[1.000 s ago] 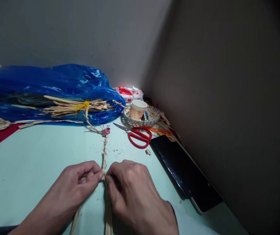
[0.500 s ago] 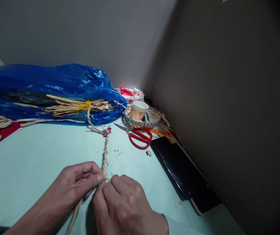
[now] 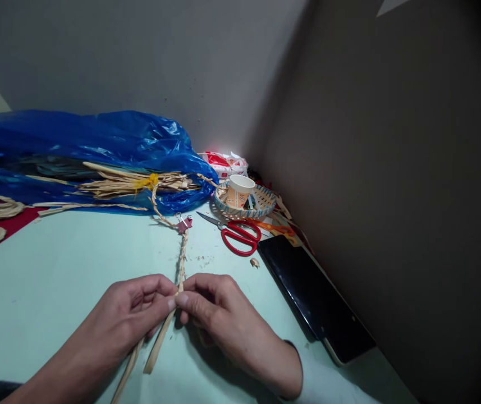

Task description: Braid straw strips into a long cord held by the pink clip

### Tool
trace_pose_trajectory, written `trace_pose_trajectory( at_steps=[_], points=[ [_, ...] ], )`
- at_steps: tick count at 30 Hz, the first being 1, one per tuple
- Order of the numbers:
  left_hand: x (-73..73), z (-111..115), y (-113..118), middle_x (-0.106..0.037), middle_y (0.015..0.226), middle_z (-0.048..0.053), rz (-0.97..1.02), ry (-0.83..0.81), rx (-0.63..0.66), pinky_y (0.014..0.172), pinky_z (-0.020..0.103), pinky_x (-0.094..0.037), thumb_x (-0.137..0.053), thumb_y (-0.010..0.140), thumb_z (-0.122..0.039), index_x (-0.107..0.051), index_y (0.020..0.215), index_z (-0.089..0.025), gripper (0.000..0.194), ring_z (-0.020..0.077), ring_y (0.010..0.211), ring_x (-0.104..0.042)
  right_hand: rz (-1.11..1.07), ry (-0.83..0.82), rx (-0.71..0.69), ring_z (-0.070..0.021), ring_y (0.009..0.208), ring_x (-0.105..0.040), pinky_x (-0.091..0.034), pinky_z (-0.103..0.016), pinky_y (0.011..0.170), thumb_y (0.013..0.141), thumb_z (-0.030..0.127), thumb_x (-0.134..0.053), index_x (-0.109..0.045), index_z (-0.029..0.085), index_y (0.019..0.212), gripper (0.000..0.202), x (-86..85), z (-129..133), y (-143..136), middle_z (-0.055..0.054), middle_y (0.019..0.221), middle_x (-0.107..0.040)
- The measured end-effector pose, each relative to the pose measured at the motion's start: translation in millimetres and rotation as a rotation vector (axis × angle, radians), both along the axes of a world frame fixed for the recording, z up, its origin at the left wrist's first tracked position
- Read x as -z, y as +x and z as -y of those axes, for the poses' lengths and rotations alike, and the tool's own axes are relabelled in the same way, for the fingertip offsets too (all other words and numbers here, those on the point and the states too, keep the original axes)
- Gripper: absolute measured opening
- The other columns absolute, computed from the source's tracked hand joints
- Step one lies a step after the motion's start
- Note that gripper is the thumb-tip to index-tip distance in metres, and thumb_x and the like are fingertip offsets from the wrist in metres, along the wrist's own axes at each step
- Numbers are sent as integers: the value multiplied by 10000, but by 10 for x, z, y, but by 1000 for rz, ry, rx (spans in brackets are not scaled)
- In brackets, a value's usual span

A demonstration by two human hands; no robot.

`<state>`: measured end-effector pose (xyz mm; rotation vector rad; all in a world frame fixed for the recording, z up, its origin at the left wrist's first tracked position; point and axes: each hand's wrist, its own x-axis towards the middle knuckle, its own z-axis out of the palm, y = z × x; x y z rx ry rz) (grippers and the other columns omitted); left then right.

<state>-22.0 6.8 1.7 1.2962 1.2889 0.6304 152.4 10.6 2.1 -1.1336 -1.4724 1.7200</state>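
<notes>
A thin braided straw cord (image 3: 182, 253) runs toward me from a dark red binder clip (image 3: 184, 224) on the table. My left hand (image 3: 133, 311) pinches the near end of the braid between thumb and fingertips. From the other side, my right hand (image 3: 221, 314) grips the same spot, its thumb tip almost meeting the left one. Two loose straw strands hang below: one flat strand (image 3: 159, 343) slants down between the hands, and another strand (image 3: 128, 371) passes under my left hand. Fingers cover the point where the strands cross.
A blue plastic bag (image 3: 76, 132) with a straw bundle (image 3: 126, 184) lies at the back left. Red-handled scissors (image 3: 240, 237), a woven basket (image 3: 265, 202) holding a paper cup (image 3: 240, 191), and a black phone-like device (image 3: 311, 297) sit toward the right wall.
My right hand has turned and moved up, from knuckles-up beneath the braid to a thumb-and-finger pinch beside my left hand. A flat strand now shows between the hands. My left hand stays nearly still.
</notes>
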Motion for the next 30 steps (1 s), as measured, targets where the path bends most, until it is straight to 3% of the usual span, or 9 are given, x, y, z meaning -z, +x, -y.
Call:
trace_pose_trajectory(
  at_steps=[5, 9, 11, 14, 18, 20, 23, 27, 30],
  points=[
    [115, 69, -44, -702, 749, 7, -203, 170, 18, 591, 256, -454, -535, 853, -567, -695, 835, -235, 369, 187, 697, -616, 45, 110, 95, -106, 603, -466, -374, -231, 645, 863, 219, -587, -604, 147, 606, 267, -1, -21, -9, 14, 589, -546],
    [156, 233, -24, -558, 577, -41, -468, 368, -75, 506, 234, -400, -455, 917, -566, -616, 691, -256, 417, 151, 557, -529, 104, 123, 131, -118, 597, -434, -357, -247, 613, 854, 248, -573, -625, 141, 603, 278, -8, 5, -29, 14, 564, -516],
    [165, 308, 19, -491, 515, -61, -554, 553, -75, 496, 229, -401, -449, 947, -491, -567, 643, -254, 403, 126, 468, -464, 106, 125, 132, -116, 594, -399, -324, -247, 580, 853, 245, -567, -604, 143, 582, 291, -12, 21, -32, 21, 549, -478],
    [251, 362, 77, -564, 543, -66, -553, 860, 36, 535, 218, -455, -455, 964, -284, -561, 705, -255, 281, 110, 446, -526, 37, 113, 108, -106, 585, -346, -292, -250, 567, 848, 241, -574, -554, 147, 535, 327, -16, 25, -20, 33, 541, -415],
    [509, 357, 75, -726, 718, 8, -617, 1345, 105, 571, 235, -530, -371, 947, -93, -595, 1007, -208, 259, 158, 594, -698, -134, -6, 70, -125, 650, -457, -377, -266, 685, 842, 261, -594, -703, 121, 661, 253, -14, 0, -2, -11, 652, -583],
    [594, 355, 55, -772, 817, 63, -677, 1490, 95, 575, 258, -553, -352, 943, -76, -578, 1131, -156, 305, 181, 630, -721, -159, -58, 70, -140, 673, -507, -399, -281, 714, 820, 288, -632, -754, 107, 741, 232, -5, -11, -2, -47, 712, -653],
    [527, 345, 30, -747, 745, 28, -614, 1386, 94, 546, 242, -539, -388, 957, -122, -623, 1008, -192, 251, 158, 584, -694, -171, -52, 84, -153, 677, -548, -423, -293, 739, 778, 311, -683, -762, 104, 708, 233, 15, -18, -7, -63, 701, -676],
    [193, 215, -8, -580, 542, -39, -500, 782, 3, 488, 210, -466, -434, 968, -303, -573, 648, -234, 356, 122, 500, -584, -192, -16, 91, -163, 695, -575, -437, -294, 782, 800, 294, -652, -771, 124, 679, 241, 4, -9, -8, -54, 669, -677],
    [7, 59, -5, -669, 629, -16, -276, 422, -85, 506, 216, -507, -543, 868, -475, -645, 759, -237, 281, 159, 591, -645, -158, 2, 75, -162, 676, -575, -446, -296, 800, 833, 324, -631, -776, 135, 677, 284, -38, 2, -8, -44, 645, -669]
  ],
)
